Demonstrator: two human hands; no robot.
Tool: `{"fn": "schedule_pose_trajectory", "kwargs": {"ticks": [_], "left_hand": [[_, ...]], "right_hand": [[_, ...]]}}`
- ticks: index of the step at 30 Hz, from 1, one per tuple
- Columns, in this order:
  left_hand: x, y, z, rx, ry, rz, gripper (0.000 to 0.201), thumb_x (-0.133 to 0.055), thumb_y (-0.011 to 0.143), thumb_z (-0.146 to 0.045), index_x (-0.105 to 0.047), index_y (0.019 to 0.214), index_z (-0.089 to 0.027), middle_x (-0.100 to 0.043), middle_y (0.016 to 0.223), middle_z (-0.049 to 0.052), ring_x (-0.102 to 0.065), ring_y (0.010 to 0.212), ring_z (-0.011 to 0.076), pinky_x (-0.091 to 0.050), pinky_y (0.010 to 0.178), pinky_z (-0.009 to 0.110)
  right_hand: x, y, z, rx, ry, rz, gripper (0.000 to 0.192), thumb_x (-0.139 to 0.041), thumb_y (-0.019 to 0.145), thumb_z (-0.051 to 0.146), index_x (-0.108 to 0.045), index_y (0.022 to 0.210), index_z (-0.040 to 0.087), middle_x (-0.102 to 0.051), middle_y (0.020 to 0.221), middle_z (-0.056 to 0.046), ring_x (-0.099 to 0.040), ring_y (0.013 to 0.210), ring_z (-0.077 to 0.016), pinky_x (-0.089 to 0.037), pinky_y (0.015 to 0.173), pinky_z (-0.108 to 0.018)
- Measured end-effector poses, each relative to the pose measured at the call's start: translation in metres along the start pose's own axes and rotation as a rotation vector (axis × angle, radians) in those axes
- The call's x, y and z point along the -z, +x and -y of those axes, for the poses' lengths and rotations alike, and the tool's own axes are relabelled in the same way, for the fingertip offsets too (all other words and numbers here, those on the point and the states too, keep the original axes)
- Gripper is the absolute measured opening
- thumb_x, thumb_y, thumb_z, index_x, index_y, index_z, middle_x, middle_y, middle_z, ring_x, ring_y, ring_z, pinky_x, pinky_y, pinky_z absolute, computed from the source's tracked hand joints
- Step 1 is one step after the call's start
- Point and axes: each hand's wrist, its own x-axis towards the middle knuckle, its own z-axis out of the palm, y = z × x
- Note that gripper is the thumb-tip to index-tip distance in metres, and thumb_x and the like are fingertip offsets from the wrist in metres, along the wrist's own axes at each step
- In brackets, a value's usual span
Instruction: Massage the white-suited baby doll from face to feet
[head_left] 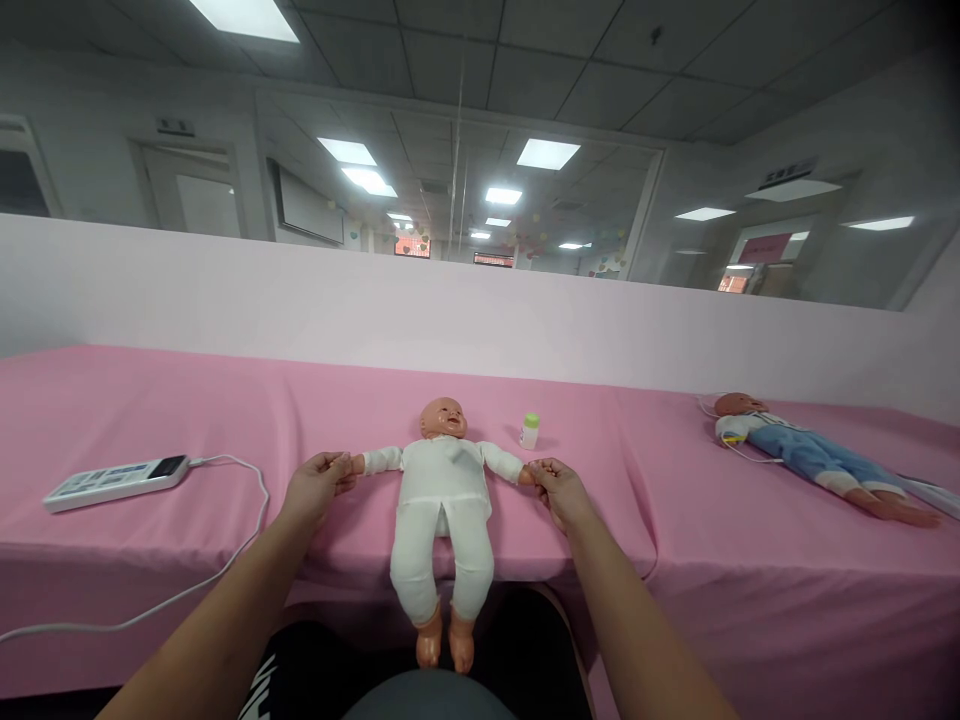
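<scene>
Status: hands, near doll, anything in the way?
Left hand and right hand each hold near doll at one arm's end. Doll face-up on pink cloth, feet past front edge. Green-capped bottle beyond right hand, not blocking.

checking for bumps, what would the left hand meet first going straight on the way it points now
The doll's hand, which the left hand is pinching; past it, probably the white sleeve, though depth is unclear.
</scene>
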Motion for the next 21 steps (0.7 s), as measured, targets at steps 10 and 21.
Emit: {"fn": "schedule_pose_trajectory", "kwargs": {"ticks": [10,21], "left_hand": [[0.001,0.004,0.003,0.045,-0.071,-0.068,0.034,-0.076,0.081,-0.020,-0.068,0.113,-0.015,-0.074,0.119,0.015,-0.074,0.102,0.0241,-0.061,0.095,0.039],[0.000,-0.002,-0.002,-0.049,0.101,0.059,0.045,-0.089,0.069,-0.048,-0.070,0.089,-0.014,-0.071,0.078,0.005,-0.063,0.066,0.0168,-0.055,0.065,0.031]], "right_hand": [[0.006,0.011,-0.013,-0.021,0.052,-0.092,0.038,-0.081,0.076,0.051,-0.076,0.101,0.023,-0.068,0.079,-0.002,-0.052,0.064,-0.0163,-0.044,0.063,-0.031],[0.002,0.003,-0.005,-0.031,-0.005,0.001,0.038,-0.092,0.066,0.045,-0.075,0.091,0.023,-0.068,0.078,0.000,-0.049,0.062,-0.0140,-0.038,0.059,-0.029]]}}
